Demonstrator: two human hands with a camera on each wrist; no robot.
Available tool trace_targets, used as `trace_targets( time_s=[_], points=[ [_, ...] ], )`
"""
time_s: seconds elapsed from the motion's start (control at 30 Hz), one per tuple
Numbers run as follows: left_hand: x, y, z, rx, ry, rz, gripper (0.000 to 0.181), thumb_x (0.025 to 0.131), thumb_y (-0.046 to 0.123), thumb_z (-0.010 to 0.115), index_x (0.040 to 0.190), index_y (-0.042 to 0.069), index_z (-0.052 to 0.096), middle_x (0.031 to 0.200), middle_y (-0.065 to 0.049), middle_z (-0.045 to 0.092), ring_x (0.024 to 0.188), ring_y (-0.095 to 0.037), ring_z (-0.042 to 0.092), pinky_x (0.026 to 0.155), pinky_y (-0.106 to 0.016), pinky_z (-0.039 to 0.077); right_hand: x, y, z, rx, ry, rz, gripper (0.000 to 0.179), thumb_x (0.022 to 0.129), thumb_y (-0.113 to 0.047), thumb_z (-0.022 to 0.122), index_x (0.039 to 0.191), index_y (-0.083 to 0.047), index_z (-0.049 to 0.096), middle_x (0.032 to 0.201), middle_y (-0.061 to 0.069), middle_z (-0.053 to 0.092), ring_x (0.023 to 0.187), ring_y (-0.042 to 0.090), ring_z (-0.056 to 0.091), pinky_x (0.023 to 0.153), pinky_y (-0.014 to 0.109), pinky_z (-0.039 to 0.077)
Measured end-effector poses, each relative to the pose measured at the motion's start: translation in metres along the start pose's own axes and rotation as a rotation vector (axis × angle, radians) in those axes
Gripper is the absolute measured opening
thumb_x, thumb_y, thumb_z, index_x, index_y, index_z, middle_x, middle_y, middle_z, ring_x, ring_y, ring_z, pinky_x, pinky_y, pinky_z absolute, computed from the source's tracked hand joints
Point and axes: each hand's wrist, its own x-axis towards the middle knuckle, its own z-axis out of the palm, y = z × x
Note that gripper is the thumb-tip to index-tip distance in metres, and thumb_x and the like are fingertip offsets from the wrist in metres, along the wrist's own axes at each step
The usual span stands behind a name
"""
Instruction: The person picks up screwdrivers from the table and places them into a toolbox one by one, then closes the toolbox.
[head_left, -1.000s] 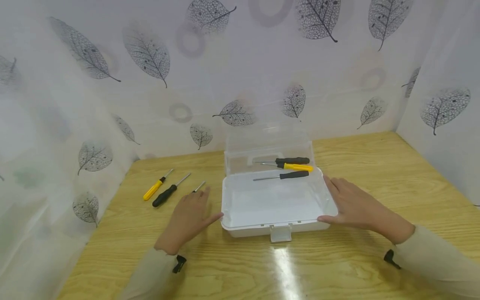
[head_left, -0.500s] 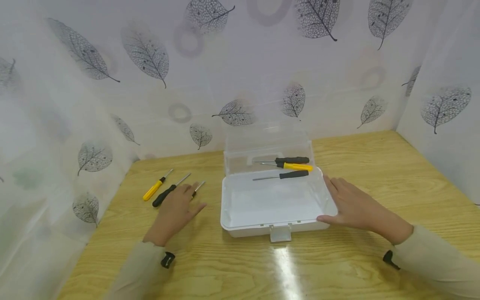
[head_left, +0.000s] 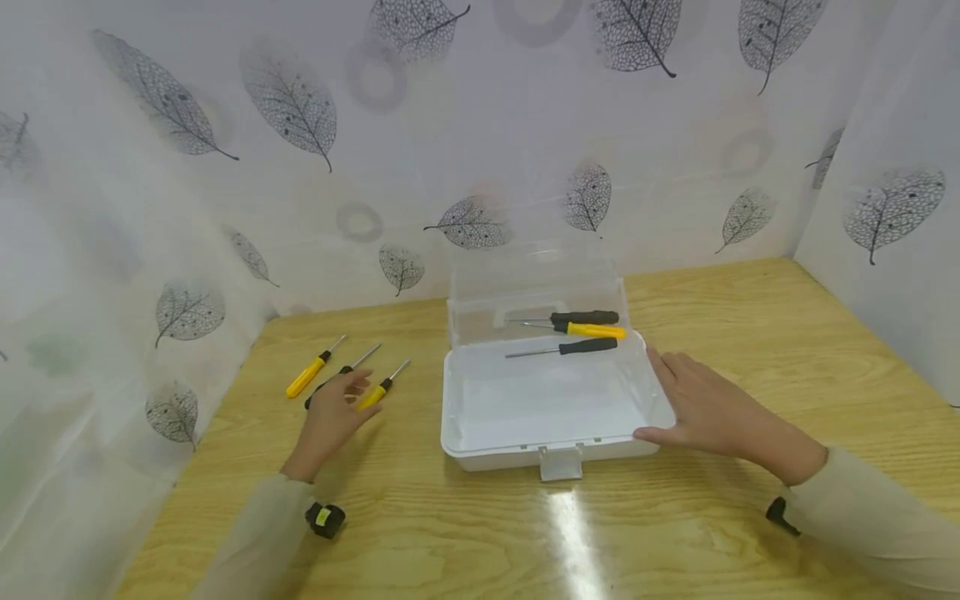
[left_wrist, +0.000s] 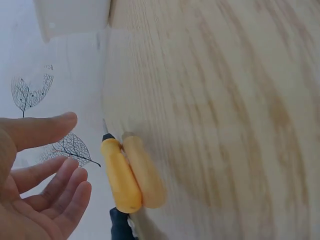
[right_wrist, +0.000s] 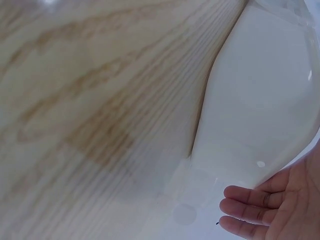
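My left hand (head_left: pixel 332 419) is over the table beside a yellow-handled screwdriver (head_left: pixel 372 397), its fingers loosely bent and holding nothing. In the left wrist view a gap shows between the fingers and that screwdriver (left_wrist: pixel 120 175). Partly hidden behind the hand lies a black-handled screwdriver (head_left: pixel 365 357); another yellow-handled screwdriver (head_left: pixel 304 379) is farther left. My right hand (head_left: pixel 712 408) rests against the right side of a white plastic box (head_left: pixel 487 460), thumb at its front rim. Its fingers (right_wrist: pixel 250 205) are extended along the box's side in the right wrist view.
The box's clear lid (head_left: pixel 480 321) stands raised at the back. Two black-handled screwdrivers and a yellow-handled screwdriver (head_left: pixel 597 332) lie toward the box's back right. The front latch (head_left: pixel 561 464) hangs down. A leaf-patterned curtain (head_left: pixel 300 208) borders the wooden table (head_left: pixel 420 533).
My left hand has moved left from the box's edge to the loose screwdrivers, uncovering the nearest yellow handle. The right hand has stayed at the box.
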Motion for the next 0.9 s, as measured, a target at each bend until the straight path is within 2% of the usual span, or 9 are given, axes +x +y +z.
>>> trace_targets(
  time_s=[0.07, 0.3, 0.47, 0.6, 0.9],
  points=[
    [0.000, -0.003, -0.001, -0.038, -0.018, -0.037, 0.052, 0.081, 0.007, 0.071, 0.128, -0.005, 0.052, 0.115, -0.025, 0.059, 0.103, -0.036, 0.059, 0.090, -0.046, 0.051, 0.000, 0.000, 0.000, -0.001, 0.000, 0.000, 0.110, 0.076, -0.069, 0.058, 0.140, 0.015, 0.026, 0.134, 0.032, 0.043, 0.117, 0.042, 0.048, 0.097, 0.054, 0.043],
    [-0.001, -0.014, -0.003, -0.087, -0.045, -0.155, 0.053, 0.081, 0.008, 0.072, 0.128, -0.006, 0.052, 0.117, -0.026, 0.060, 0.105, -0.037, 0.059, 0.089, -0.044, 0.051, 0.001, 0.001, 0.000, -0.009, -0.004, 0.002, 0.111, 0.076, -0.069, 0.058, 0.141, 0.014, 0.026, 0.134, 0.032, 0.043, 0.116, 0.042, 0.049, 0.096, 0.054, 0.044],
    [0.000, -0.018, -0.002, -0.079, -0.072, -0.223, 0.053, 0.080, 0.010, 0.073, 0.127, -0.005, 0.053, 0.116, -0.025, 0.062, 0.104, -0.036, 0.060, 0.089, -0.044, 0.051, 0.001, 0.001, -0.001, -0.001, 0.002, -0.003, 0.111, 0.076, -0.069, 0.058, 0.141, 0.015, 0.025, 0.134, 0.032, 0.044, 0.116, 0.042, 0.049, 0.096, 0.054, 0.044],
    [0.000, -0.020, 0.000, -0.050, -0.089, -0.244, 0.050, 0.079, 0.010, 0.073, 0.123, -0.005, 0.056, 0.113, -0.023, 0.063, 0.099, -0.033, 0.062, 0.086, -0.043, 0.052, 0.001, 0.001, -0.001, -0.002, 0.015, -0.024, 0.112, 0.075, -0.069, 0.059, 0.140, 0.016, 0.026, 0.132, 0.033, 0.044, 0.115, 0.043, 0.050, 0.095, 0.055, 0.044],
    [0.000, -0.023, 0.001, -0.049, -0.101, -0.263, 0.039, 0.079, 0.010, 0.074, 0.114, -0.005, 0.062, 0.110, -0.022, 0.064, 0.095, -0.029, 0.061, 0.084, -0.043, 0.051, 0.000, 0.001, -0.002, -0.007, 0.005, -0.018, 0.112, 0.075, -0.070, 0.059, 0.141, 0.015, 0.025, 0.132, 0.032, 0.045, 0.115, 0.043, 0.050, 0.095, 0.054, 0.044]
  ],
)
